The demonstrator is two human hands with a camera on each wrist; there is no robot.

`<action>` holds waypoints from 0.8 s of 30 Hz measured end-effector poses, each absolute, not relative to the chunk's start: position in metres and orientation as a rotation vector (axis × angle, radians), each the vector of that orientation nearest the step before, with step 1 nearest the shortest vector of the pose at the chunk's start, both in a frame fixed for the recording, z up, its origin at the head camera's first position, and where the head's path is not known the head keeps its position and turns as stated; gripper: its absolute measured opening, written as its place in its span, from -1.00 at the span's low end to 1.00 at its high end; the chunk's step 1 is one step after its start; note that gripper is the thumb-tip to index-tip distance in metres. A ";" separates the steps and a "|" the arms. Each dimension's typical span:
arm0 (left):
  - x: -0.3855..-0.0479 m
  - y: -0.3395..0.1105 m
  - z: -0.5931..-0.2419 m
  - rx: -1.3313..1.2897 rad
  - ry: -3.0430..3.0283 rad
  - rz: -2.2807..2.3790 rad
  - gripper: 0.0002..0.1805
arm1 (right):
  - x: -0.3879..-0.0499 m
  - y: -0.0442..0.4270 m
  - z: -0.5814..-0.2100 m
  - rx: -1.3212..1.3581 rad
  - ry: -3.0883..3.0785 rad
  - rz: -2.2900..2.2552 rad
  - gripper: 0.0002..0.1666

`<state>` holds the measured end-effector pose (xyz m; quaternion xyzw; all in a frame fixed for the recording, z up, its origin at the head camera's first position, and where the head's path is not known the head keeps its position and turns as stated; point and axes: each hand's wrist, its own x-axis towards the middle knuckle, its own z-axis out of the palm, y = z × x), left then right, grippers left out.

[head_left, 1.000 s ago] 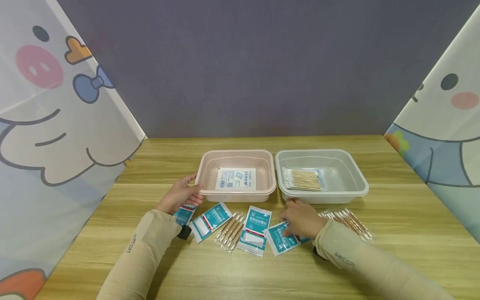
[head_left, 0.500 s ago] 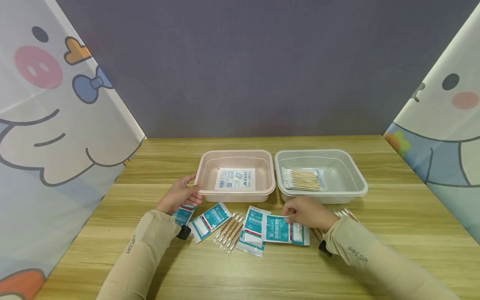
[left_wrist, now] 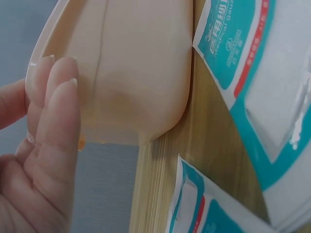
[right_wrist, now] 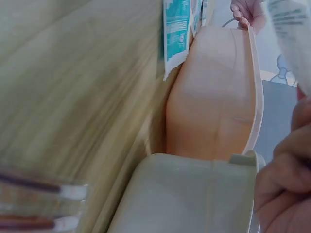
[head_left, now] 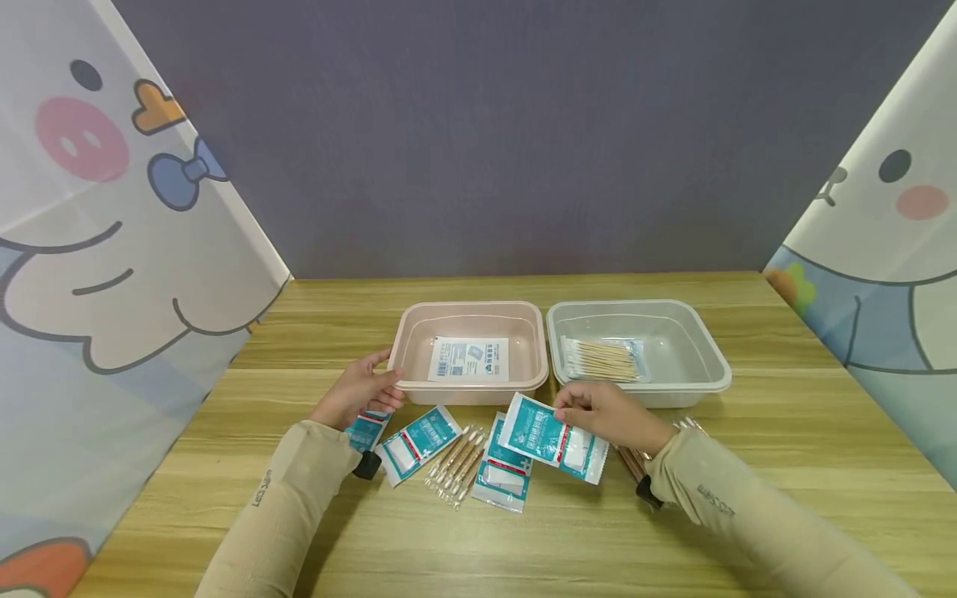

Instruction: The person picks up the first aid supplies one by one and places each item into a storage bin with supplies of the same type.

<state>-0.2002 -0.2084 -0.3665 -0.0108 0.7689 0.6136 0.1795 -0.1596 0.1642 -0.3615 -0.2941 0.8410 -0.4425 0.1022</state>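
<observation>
In the head view, my right hand [head_left: 616, 415] pinches a teal-and-white medical gauze packet [head_left: 538, 432] by its upper edge, raised over the table. Beneath its left end lies another gauze packet [head_left: 504, 477]. With thumb and fingers, my left hand [head_left: 361, 390] holds the left rim of the pink plastic tray [head_left: 527, 349]; the left wrist view shows those fingers [left_wrist: 60, 116] on the tray's outer wall. A white printed packet [head_left: 469, 359] lies inside that tray. The pale grey tray [head_left: 684, 349] beside it holds a bag of cotton swabs [head_left: 604, 360].
On the table [head_left: 419, 548], a gauze packet [head_left: 420, 444] and a bundle of double-ended swabs [head_left: 456, 465] lie before the pink tray. One more gauze packet [head_left: 368, 429] is partly under my left hand. More bagged swabs [head_left: 634, 461] are half hidden by my right wrist.
My right hand has picked the gauze packet up from the table and raised it, turning it and bringing it left toward the pink tray. The left hand keeps its place on the rim.
</observation>
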 end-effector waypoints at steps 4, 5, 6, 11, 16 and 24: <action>-0.200 -0.208 -0.367 -0.032 2.174 1.734 -0.32 | -0.164 0.160 -0.358 -0.900 2.404 -1.357 -0.93; -0.200 -0.208 -0.367 -0.034 2.173 1.736 -0.32 | -0.165 0.159 -0.357 -0.910 2.389 -1.369 -0.93; -0.200 -0.208 -0.367 -0.032 2.171 1.737 -0.32 | -0.167 0.157 -0.356 -0.919 2.381 -1.379 -0.93; -0.200 -0.209 -0.368 -0.028 2.153 1.756 -0.32 | -0.178 0.150 -0.351 -0.963 2.393 -1.397 -0.92; -0.201 -0.209 -0.369 -0.038 2.154 1.759 -0.32 | -0.190 0.143 -0.343 -0.985 2.328 -1.459 -0.90; -0.202 -0.209 -0.369 -0.041 2.172 1.738 -0.33 | -0.208 0.133 -0.326 -0.935 2.358 -1.411 -0.87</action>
